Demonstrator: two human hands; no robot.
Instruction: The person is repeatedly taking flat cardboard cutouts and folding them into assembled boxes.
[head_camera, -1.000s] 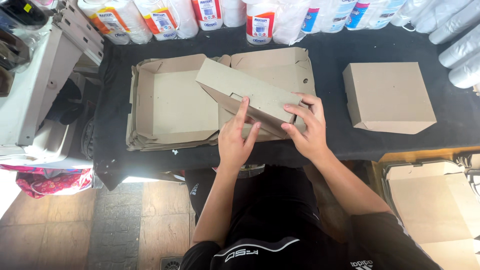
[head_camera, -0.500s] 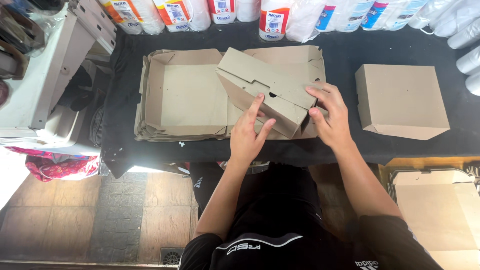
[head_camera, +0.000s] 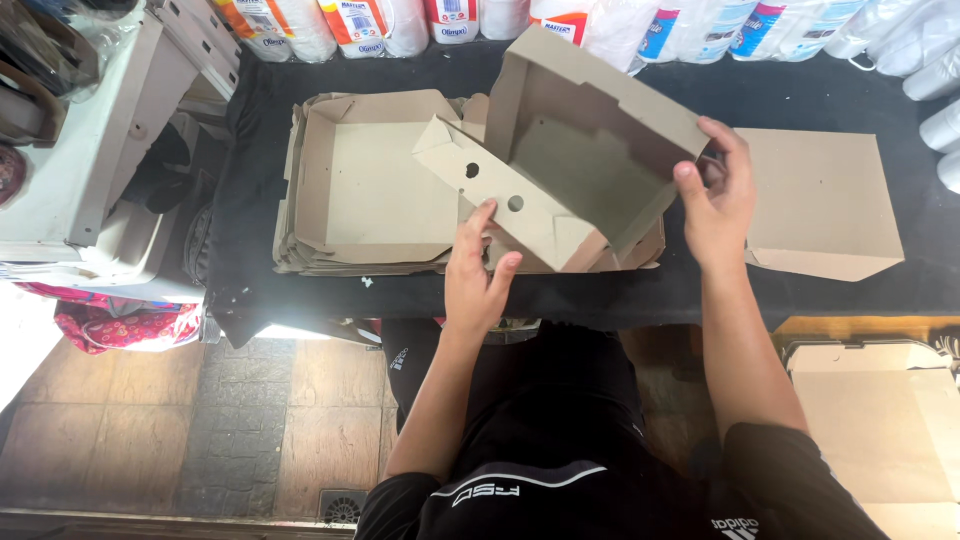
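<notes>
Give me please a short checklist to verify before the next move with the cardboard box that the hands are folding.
1. Left hand on the box's front panel with two round holes: ok, fingers rest on it.
2. Right hand grips the raised side of the half-folded cardboard box: ok, fingers curl over its edge.
3. Box is open, inside visible: ok.
4. Corner flaps tucked in: cannot tell, the far corners are hidden.
5. Stack of flat box blanks lies beneath and left of the box: ok, on the black tabletop.
6. Finished closed box set apart on the right: ok, not touching the hands.
</notes>
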